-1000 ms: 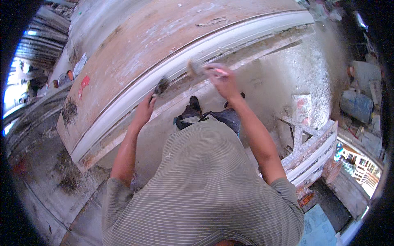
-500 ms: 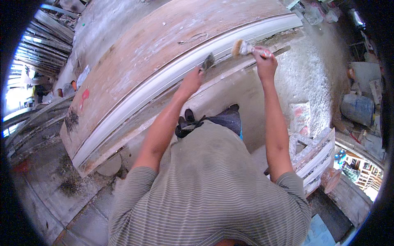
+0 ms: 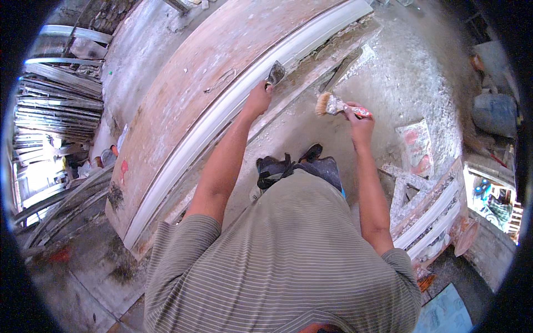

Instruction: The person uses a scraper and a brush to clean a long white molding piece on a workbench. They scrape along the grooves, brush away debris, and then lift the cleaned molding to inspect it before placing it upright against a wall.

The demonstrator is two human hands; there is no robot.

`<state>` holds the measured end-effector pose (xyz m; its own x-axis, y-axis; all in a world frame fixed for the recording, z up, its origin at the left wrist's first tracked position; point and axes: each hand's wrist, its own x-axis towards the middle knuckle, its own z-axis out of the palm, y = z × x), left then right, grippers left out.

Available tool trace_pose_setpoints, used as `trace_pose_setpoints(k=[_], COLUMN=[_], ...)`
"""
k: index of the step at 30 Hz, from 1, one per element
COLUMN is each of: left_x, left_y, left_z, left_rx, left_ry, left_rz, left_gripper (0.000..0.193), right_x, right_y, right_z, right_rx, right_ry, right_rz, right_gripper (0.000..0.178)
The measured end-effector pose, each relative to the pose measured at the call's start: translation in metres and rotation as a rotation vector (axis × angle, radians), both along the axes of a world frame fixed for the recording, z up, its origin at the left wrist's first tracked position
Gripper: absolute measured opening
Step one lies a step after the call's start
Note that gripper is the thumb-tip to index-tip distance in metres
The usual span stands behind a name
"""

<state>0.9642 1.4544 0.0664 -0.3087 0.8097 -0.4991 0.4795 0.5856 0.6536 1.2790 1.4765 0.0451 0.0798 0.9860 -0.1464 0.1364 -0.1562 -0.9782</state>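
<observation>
A putty knife [image 3: 276, 72] with a dark, flat blade is gripped in my left hand [image 3: 258, 100], its blade over the near side of the long white moulding [image 3: 214, 110]. That moulding runs diagonally along the edge of a large worn board [image 3: 183, 77]. My right hand [image 3: 361, 124] holds a paintbrush [image 3: 332, 104] by its handle. Pale, tan bristles point left, and white material is smeared over the ferrule. The brush hangs above the floor, apart from the moulding.
Stacked strips [image 3: 61, 105] lie at the far left. A white-smeared slatted wooden piece [image 3: 430, 213] stands at my right, near a printed sheet [image 3: 415, 147] on the floor. A blue-grey container [image 3: 493, 114] sits farther right. A dark strip [image 3: 340, 69] lies beyond the brush.
The paintbrush in my right hand has moved down, away from the moulding. My left hand still holds the putty knife by the moulding. The whole view has turned and shifted.
</observation>
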Motion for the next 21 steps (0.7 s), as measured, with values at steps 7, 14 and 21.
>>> trace_pose_setpoints(k=[7, 14, 21], left_x=[-0.04, 0.057, 0.043], left_y=[-0.053, 0.109, 0.083], left_z=[-0.037, -0.002, -0.038], left_rx=[0.007, 0.022, 0.01], left_ry=[0.156, -0.008, 0.029], left_rz=[-0.021, -0.067, -0.128], left_gripper=[0.041, 0.038, 0.044], right_x=[0.062, 0.067, 0.085], right_y=[0.016, 0.031, 0.071], right_z=[-0.022, -0.03, -0.021], right_rx=[-0.107, -0.196, -0.217], right_ry=[0.076, 0.026, 0.046], right_rz=[-0.181, -0.19, -0.387], right_gripper=[0.017, 0.019, 0.018])
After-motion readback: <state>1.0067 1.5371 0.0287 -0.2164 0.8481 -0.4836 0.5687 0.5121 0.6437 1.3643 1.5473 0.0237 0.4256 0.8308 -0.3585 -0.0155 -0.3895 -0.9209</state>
